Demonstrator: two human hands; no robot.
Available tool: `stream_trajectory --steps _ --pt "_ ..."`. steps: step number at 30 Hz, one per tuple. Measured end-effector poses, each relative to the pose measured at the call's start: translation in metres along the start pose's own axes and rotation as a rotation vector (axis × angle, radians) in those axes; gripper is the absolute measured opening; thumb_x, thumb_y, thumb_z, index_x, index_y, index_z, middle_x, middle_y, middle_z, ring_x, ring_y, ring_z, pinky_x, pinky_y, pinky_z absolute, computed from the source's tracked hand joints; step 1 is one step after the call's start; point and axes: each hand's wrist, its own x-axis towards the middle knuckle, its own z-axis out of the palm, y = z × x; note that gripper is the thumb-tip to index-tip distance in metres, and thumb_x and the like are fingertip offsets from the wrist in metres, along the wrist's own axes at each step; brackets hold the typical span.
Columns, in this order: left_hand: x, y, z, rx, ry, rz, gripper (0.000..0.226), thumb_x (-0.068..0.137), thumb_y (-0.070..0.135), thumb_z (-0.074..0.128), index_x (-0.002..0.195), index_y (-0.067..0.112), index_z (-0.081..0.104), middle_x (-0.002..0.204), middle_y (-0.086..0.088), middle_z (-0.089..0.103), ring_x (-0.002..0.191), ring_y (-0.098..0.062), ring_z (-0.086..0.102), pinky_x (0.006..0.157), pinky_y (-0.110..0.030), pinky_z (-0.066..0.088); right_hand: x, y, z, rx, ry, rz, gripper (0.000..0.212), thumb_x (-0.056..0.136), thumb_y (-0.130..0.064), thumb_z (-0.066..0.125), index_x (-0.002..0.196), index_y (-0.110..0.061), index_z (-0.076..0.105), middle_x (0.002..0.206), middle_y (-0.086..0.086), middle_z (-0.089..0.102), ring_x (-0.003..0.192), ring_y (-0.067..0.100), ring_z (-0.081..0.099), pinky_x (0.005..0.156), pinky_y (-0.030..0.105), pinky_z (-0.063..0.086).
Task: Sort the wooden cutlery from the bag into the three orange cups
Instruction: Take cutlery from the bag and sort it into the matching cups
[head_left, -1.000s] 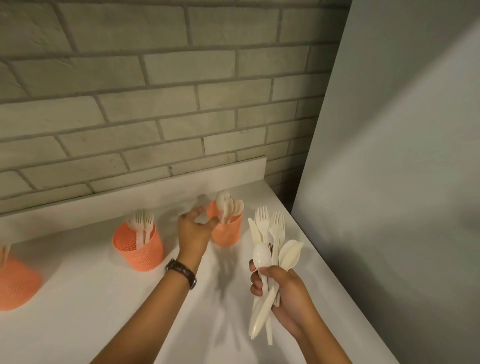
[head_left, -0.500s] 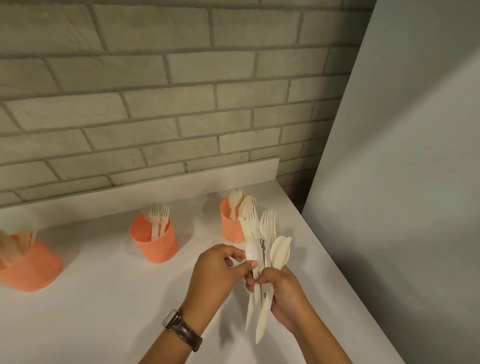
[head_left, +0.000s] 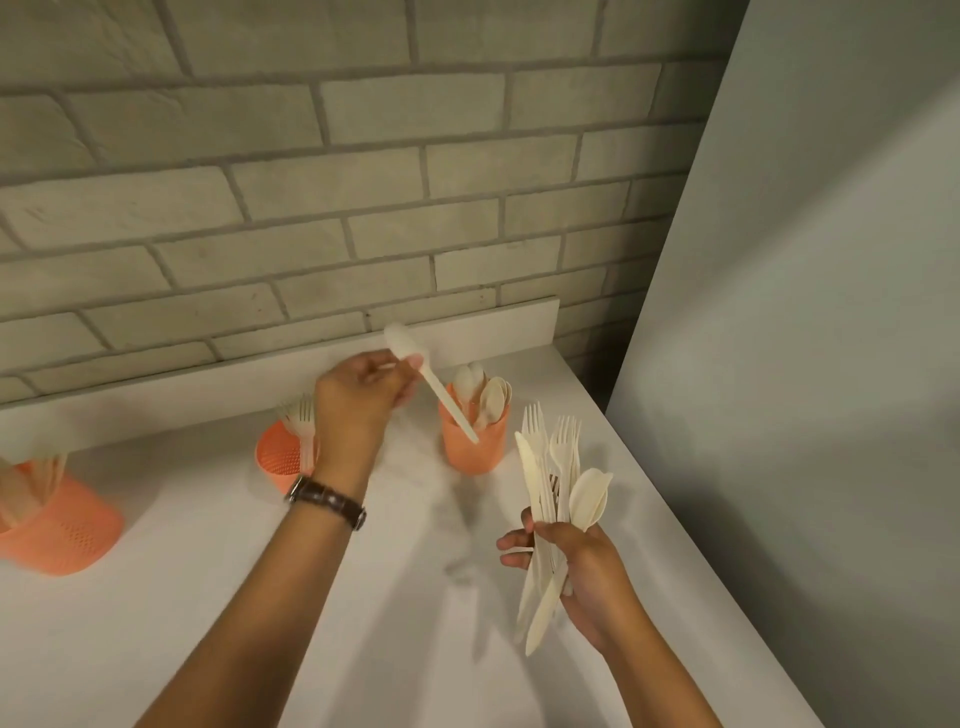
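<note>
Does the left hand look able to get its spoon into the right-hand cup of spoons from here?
Probably yes. The left hand holds the spoon tilted, handle tip at the spoon cup; nothing lies between, though the cup looks fairly full.

Right cup crowded with spoons; bare counter in front; wall panel hems right side.

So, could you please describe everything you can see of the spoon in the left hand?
The spoon is pale, cream-coloured and slim, looking like light wood. The left hand pinches it just below the bowl, which points up and to the left; the handle slants down to the right, its tip in front of the right orange cup, which already holds spoons.
</note>
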Motion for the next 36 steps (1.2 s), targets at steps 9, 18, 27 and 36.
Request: stream_trajectory --steps 9,18,27,36 --pt "0.04 -0.063 0.036 0.283 -0.066 -0.056 0.019 0.077 0.007 0.071 0.096 0.004 0.067 0.094 -0.013 0.07 0.084 -0.028 0.067 0.087 -0.038 0.053 -0.005 -0.002 0.004 -0.045 -0.043 0.022 0.022 0.068 -0.007 0.052 0.089 -0.001 0.054 0.072 0.012 0.053 0.051 0.026 0.052 0.053 0.03 0.045" --pt "-0.054 -0.053 -0.018 0.293 -0.172 -0.081 0.005 0.082 0.026 0.068 0.077 0.027 0.068 0.079 0.013 0.069 0.056 0.004 0.058 0.061 -0.016 0.048 0.002 0.009 0.031 -0.027 -0.182 0.007 0.028 0.075 -0.007 0.055 0.103 -0.003 0.052 0.076 0.012 0.055 0.046 0.022 0.044 0.047 0.03 0.04" --pt "-0.098 -0.04 -0.13 0.157 -0.036 -0.185 0.013 0.08 0.016 0.07 0.073 0.006 0.073 0.059 0.013 0.068 0.059 0.007 0.06 0.057 -0.005 0.042 -0.012 0.061 0.134 -0.17 -0.44 0.121 0.018 0.087 -0.015 0.059 0.098 -0.002 0.054 0.062 0.006 0.054 0.043 0.017 0.041 0.044 0.027 0.035" --pt "-0.075 -0.025 -0.296 0.01 0.324 -0.152 0.007 0.078 0.014 0.072 0.082 0.009 0.071 0.064 0.002 0.069 0.046 -0.003 0.057 0.051 -0.014 0.05 -0.028 0.128 0.242 -0.217 -0.393 0.14 0.005 0.092 -0.01 0.052 0.092 -0.006 0.057 0.071 0.015 0.051 0.04 0.017 0.039 0.042 0.025 0.032"
